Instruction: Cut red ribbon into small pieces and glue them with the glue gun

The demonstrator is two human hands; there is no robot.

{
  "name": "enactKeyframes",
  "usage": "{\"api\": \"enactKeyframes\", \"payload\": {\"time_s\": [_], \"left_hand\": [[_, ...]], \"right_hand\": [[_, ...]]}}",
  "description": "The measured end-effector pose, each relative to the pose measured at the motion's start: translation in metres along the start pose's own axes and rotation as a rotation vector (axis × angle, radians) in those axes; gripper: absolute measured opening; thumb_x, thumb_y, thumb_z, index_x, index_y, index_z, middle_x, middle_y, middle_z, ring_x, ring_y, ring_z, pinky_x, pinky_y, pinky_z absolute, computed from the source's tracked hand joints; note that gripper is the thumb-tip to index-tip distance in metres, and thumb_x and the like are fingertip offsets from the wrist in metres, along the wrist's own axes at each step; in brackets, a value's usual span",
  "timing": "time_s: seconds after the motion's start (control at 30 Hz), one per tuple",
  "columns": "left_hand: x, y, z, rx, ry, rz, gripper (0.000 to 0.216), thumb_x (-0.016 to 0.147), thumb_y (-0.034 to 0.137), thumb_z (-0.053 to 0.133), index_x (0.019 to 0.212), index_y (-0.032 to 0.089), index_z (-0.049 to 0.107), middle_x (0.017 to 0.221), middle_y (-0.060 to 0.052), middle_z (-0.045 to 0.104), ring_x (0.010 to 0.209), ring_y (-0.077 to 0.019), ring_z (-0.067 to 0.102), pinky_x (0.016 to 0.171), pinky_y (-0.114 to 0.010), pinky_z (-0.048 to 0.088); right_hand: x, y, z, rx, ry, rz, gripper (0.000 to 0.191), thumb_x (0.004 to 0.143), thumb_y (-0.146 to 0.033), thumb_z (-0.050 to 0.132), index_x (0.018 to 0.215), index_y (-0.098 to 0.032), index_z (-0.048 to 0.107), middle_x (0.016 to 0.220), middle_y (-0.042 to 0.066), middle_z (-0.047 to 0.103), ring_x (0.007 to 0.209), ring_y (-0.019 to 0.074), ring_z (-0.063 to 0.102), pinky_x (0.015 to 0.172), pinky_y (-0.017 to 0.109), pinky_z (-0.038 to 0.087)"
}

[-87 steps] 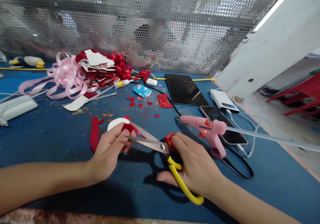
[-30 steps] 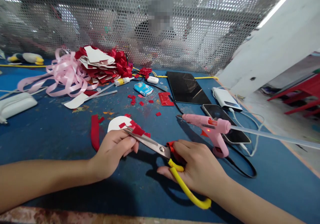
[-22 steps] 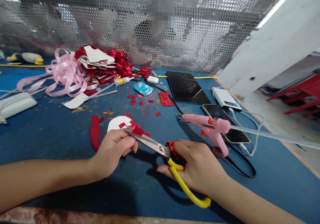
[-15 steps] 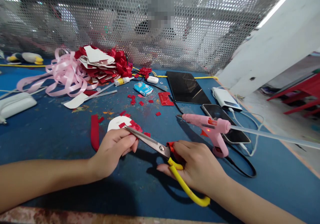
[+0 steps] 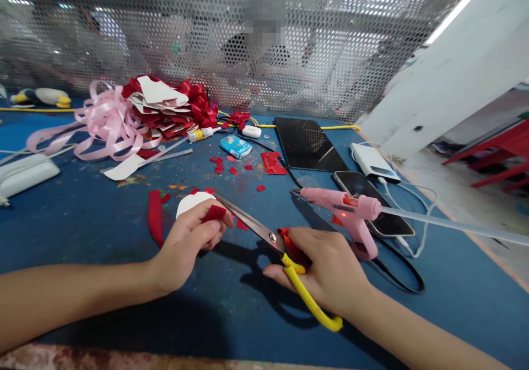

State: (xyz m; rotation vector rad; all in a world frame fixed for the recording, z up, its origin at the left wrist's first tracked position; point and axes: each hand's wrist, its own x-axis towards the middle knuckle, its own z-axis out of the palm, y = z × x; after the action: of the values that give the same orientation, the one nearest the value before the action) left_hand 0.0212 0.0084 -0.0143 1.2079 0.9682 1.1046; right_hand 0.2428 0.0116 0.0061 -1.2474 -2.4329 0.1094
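Observation:
My left hand (image 5: pixel 185 251) is closed, pinching a small red ribbon piece (image 5: pixel 215 212) between thumb and fingers. My right hand (image 5: pixel 330 268) grips scissors (image 5: pixel 303 295) with yellow-wrapped and red handles. Their blades look nearly together, tips just beyond my left fingers. Behind that hand lies a white rounded card (image 5: pixel 190 202), partly covered by it, with red bits around it. A red ribbon strip (image 5: pixel 155 216) is left of the card. Near my right hand, a pink glue gun (image 5: pixel 341 202) rests with a clear glue stick in it and an orange light lit.
Pink ribbon (image 5: pixel 105 119) and a heap of white and red cut pieces (image 5: pixel 163 105) sit at the back left. Further right are a blue packet (image 5: pixel 235 146), a black tablet (image 5: pixel 308 144), a phone (image 5: pixel 367 199) and a white power bank (image 5: pixel 374 162). A perforated metal screen (image 5: pixel 185 34) stands behind.
The scissors' blades have swung slightly right and up, away from my left fingers. A red ribbon piece now shows raised in my left hand.

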Motion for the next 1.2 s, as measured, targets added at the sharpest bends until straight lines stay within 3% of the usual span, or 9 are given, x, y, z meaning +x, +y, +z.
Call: {"api": "enactKeyframes", "payload": {"time_s": [0.23, 0.37, 0.5, 0.73, 0.87, 1.03, 1.1, 1.2], "left_hand": [[-0.0002, -0.0017, 0.0013, 0.043, -0.013, 0.05, 0.011, 0.082, 0.017, 0.045, 0.079, 0.017, 0.055, 0.06, 0.004, 0.044, 0.053, -0.0089, 0.038, 0.051, -0.022, 0.034], [0.0008, 0.0025, 0.0036, 0.111, -0.033, 0.072, 0.015, 0.089, 0.026, 0.044, 0.088, 0.017, 0.056, 0.065, 0.002, 0.055, 0.056, -0.0091, 0.047, 0.052, -0.02, 0.038], [0.0009, 0.0041, 0.0037, 0.043, -0.09, 0.03, 0.028, 0.091, 0.038, 0.041, 0.097, 0.015, 0.056, 0.065, -0.001, 0.063, 0.047, -0.0082, 0.049, 0.046, -0.02, 0.038], [-0.0006, 0.0044, 0.005, -0.022, -0.108, -0.022, 0.04, 0.091, 0.047, 0.041, 0.112, 0.015, 0.053, 0.059, -0.001, 0.064, 0.041, -0.0072, 0.048, 0.042, -0.017, 0.036], [-0.0012, 0.004, 0.0062, -0.011, -0.072, 0.009, 0.037, 0.092, 0.045, 0.038, 0.118, 0.02, 0.047, 0.054, 0.003, 0.059, 0.037, -0.0052, 0.039, 0.038, -0.015, 0.029], [-0.0006, 0.0024, 0.0041, 0.038, -0.064, 0.044, 0.021, 0.092, 0.033, 0.042, 0.102, 0.019, 0.054, 0.058, 0.005, 0.053, 0.053, -0.0067, 0.047, 0.048, -0.015, 0.033], [-0.0003, 0.0012, 0.0027, 0.081, -0.071, 0.039, 0.015, 0.091, 0.028, 0.045, 0.089, 0.018, 0.057, 0.062, 0.004, 0.053, 0.059, -0.0071, 0.048, 0.053, -0.016, 0.035], [0.0, 0.0009, 0.0021, 0.14, -0.076, 0.041, 0.016, 0.09, 0.025, 0.045, 0.085, 0.018, 0.057, 0.064, 0.003, 0.057, 0.059, -0.0078, 0.047, 0.054, -0.018, 0.036]], "right_hand": [[0.0001, -0.0003, 0.0005, -0.01, 0.004, -0.006, 0.059, 0.076, -0.075, 0.037, 0.053, -0.021, 0.038, 0.046, -0.004, 0.038, 0.04, 0.0078, 0.03, 0.045, 0.025, 0.016], [0.0021, -0.0014, 0.0016, -0.01, 0.009, -0.007, 0.058, 0.075, -0.074, 0.039, 0.053, -0.021, 0.037, 0.045, -0.004, 0.038, 0.04, 0.0075, 0.029, 0.044, 0.025, 0.017], [0.002, -0.0017, 0.0019, -0.005, -0.001, -0.009, 0.057, 0.075, -0.073, 0.042, 0.053, -0.021, 0.037, 0.046, -0.004, 0.039, 0.039, 0.0074, 0.031, 0.044, 0.025, 0.017], [-0.0007, -0.0006, 0.0023, -0.042, -0.004, -0.019, 0.051, 0.079, -0.064, 0.042, 0.053, -0.021, 0.037, 0.046, -0.003, 0.041, 0.04, 0.0076, 0.033, 0.045, 0.025, 0.017], [0.0, -0.0005, 0.003, -0.038, 0.008, -0.024, 0.052, 0.078, -0.065, 0.043, 0.053, -0.02, 0.036, 0.045, -0.004, 0.039, 0.039, 0.0073, 0.032, 0.045, 0.025, 0.016], [-0.0008, 0.0002, 0.0038, -0.022, 0.021, -0.003, 0.058, 0.074, -0.075, 0.041, 0.053, -0.02, 0.037, 0.046, -0.005, 0.038, 0.04, 0.0075, 0.03, 0.044, 0.024, 0.016], [-0.001, 0.0001, 0.0034, -0.024, 0.028, 0.01, 0.059, 0.073, -0.076, 0.04, 0.054, -0.02, 0.038, 0.046, -0.004, 0.038, 0.04, 0.0078, 0.031, 0.044, 0.024, 0.017], [0.0001, -0.0008, 0.0017, -0.015, 0.039, 0.013, 0.059, 0.073, -0.076, 0.039, 0.055, -0.02, 0.039, 0.048, -0.004, 0.04, 0.041, 0.008, 0.032, 0.044, 0.024, 0.019]]}}
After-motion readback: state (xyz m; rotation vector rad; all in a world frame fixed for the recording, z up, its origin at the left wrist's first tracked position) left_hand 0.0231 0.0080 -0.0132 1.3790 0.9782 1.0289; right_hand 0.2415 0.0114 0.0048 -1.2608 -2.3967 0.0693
